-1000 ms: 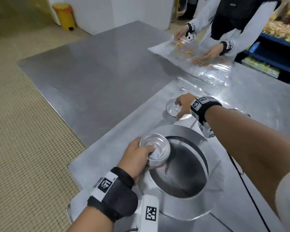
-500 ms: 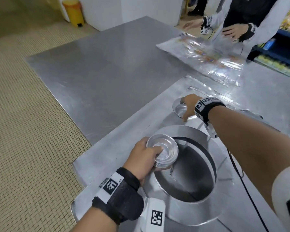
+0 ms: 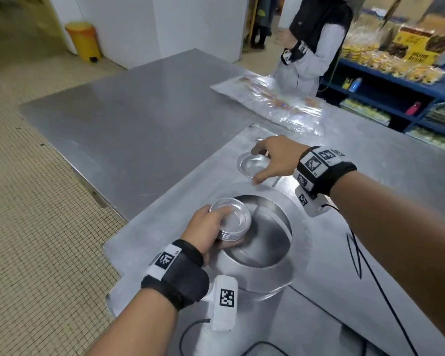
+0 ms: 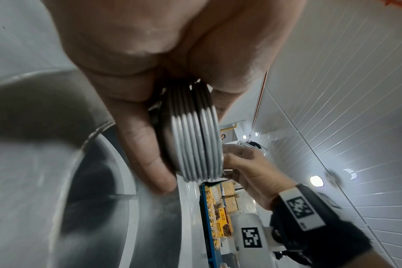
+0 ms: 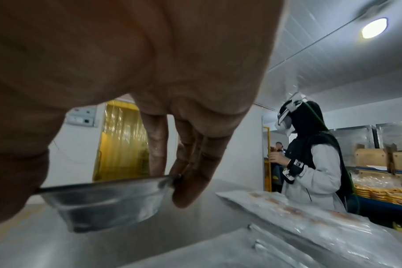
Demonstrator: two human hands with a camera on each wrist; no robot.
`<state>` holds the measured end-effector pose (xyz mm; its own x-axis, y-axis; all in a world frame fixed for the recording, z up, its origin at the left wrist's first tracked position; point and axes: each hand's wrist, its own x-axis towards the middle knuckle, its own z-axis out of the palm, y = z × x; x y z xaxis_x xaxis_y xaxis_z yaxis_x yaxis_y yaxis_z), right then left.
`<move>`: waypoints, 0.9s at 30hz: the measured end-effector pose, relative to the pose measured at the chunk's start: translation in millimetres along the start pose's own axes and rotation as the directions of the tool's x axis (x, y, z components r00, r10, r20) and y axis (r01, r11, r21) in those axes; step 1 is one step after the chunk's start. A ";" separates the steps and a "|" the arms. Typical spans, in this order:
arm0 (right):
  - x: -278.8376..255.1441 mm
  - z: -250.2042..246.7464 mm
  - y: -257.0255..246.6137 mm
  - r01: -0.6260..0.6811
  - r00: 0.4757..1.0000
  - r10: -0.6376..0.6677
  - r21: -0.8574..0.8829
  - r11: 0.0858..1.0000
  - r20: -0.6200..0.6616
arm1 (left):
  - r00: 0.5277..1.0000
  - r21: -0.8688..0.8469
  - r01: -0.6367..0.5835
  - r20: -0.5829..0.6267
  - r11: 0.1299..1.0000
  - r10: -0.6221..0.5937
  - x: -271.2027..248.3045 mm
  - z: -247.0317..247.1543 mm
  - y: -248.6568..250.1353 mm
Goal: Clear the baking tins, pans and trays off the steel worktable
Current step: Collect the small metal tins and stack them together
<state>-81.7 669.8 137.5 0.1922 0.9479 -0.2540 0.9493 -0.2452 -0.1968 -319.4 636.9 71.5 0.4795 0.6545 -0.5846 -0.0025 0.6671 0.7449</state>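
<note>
My left hand [image 3: 226, 227] grips a stack of several small round tins [image 3: 235, 219] over the near rim of a large round pan [image 3: 265, 253]. In the left wrist view the stack's rims [image 4: 195, 143] sit between my thumb and fingers. My right hand [image 3: 256, 164] pinches the rim of a single small tin [image 3: 249, 167] on the flat tray [image 3: 165, 227] beyond the pan. The right wrist view shows that tin [image 5: 103, 197] held between thumb and fingertips [image 5: 188, 190], at or just above the tray; I cannot tell which.
The tray lies on the steel worktable [image 3: 139, 119], whose left edge drops to tiled floor. A clear plastic sheet with pastries [image 3: 270, 101] lies at the far side, where another person [image 3: 316, 47] stands. Blue shelves [image 3: 396, 98] are behind. Cables [image 3: 357, 253] run beside my right arm.
My right hand's fingers have curled round the single tin's rim. The left hand still holds the stack over the pan. The other person has lifted both hands off the plastic sheet.
</note>
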 end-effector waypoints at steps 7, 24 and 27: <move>-104.0 2.3 -35.2 0.103 0.989 -0.101 0.012 0.995 -0.110 | 0.985 0.007 0.012 0.175 1.000 -0.013 -31.4 13.6 -15.3; -267.1 85.8 -43.7 0.013 0.972 0.050 0.265 0.964 -0.230 | 0.959 0.172 0.003 0.277 0.985 -0.051 -87.4 58.1 -80.0; -297.7 100.3 -38.5 -0.018 0.968 0.097 0.317 0.948 -0.233 | 0.951 0.234 -0.047 0.309 0.971 -0.028 -104.4 65.0 -99.4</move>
<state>-200.4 376.6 125.7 0.3355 0.9410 -0.0445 0.8179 -0.3144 -0.4818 -312.2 479.1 79.4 0.7269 0.4937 -0.4773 0.1804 0.5334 0.8264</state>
